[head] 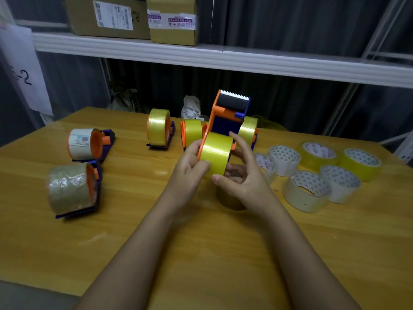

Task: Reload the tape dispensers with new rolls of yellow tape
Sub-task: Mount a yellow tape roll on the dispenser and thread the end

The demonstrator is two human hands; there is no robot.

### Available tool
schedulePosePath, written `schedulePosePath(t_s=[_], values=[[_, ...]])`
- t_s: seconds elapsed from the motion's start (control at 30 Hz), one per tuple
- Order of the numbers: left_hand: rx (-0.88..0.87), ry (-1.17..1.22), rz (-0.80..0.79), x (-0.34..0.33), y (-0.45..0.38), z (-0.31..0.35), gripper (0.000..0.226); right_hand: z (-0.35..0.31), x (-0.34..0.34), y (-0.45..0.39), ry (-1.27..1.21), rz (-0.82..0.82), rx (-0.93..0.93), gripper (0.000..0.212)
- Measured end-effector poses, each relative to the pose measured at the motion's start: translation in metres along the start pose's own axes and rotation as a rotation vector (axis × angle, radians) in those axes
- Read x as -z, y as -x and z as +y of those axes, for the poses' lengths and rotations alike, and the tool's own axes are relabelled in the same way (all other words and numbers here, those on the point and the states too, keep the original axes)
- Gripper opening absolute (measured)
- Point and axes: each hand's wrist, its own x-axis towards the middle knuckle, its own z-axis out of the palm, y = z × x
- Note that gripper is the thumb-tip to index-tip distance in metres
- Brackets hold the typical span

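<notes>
An orange and blue tape dispenser [228, 117] is held upright above the middle of the table, its toothed blade at the top. A yellow tape roll [215, 152] sits on its hub. My left hand [192, 163] grips the dispenser and the roll from the left, thumb on the roll's face. My right hand [241, 173] cups the roll from the right and below, fingers spread around it. Behind them stand three dispensers loaded with yellow tape [159, 129] [192, 132] [249, 128].
At the left lie a dispenser with a white-wrapped roll [86, 143] and one with a brown roll [71, 190]. Several loose rolls, clear [305, 190] and yellow [359, 161], lie at the right. A brown roll [230, 200] lies under my right hand. A shelf with cardboard boxes [172, 21] hangs above.
</notes>
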Motion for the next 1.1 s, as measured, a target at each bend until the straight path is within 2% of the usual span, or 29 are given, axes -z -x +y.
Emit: schedulePosePath(t_s=[0.13, 0.23, 0.43, 0.7, 0.87, 1.0, 1.1], values=[[-0.019, -0.007, -0.03, -0.0022, 0.0007, 0.0003, 0.035, -0.003, -0.0032, 0.0, -0.049, 0.098, -0.108, 0.069], [-0.01, 0.0, -0.031, -0.003, 0.0018, -0.0008, 0.035, -0.0015, -0.0026, -0.0011, -0.058, 0.143, -0.157, 0.076], [-0.006, 0.002, -0.004, -0.002, -0.0001, -0.0021, 0.033, -0.0033, -0.0008, 0.0001, -0.075, 0.039, -0.041, 0.078], [0.023, 0.018, 0.033, -0.0014, 0.0, -0.002, 0.026, -0.0058, -0.0032, 0.0033, -0.09, 0.034, 0.052, 0.079], [0.068, 0.039, 0.053, 0.0001, -0.0025, -0.0026, 0.026, -0.0029, -0.0048, 0.0039, 0.042, 0.049, 0.105, 0.082], [0.051, 0.087, 0.072, -0.0005, -0.0036, -0.0004, 0.026, 0.0008, -0.0057, 0.0028, 0.265, 0.077, 0.184, 0.083], [0.013, 0.046, 0.08, 0.0011, -0.0016, -0.0015, 0.026, -0.0029, -0.0095, 0.0023, 0.049, 0.067, 0.114, 0.082]])
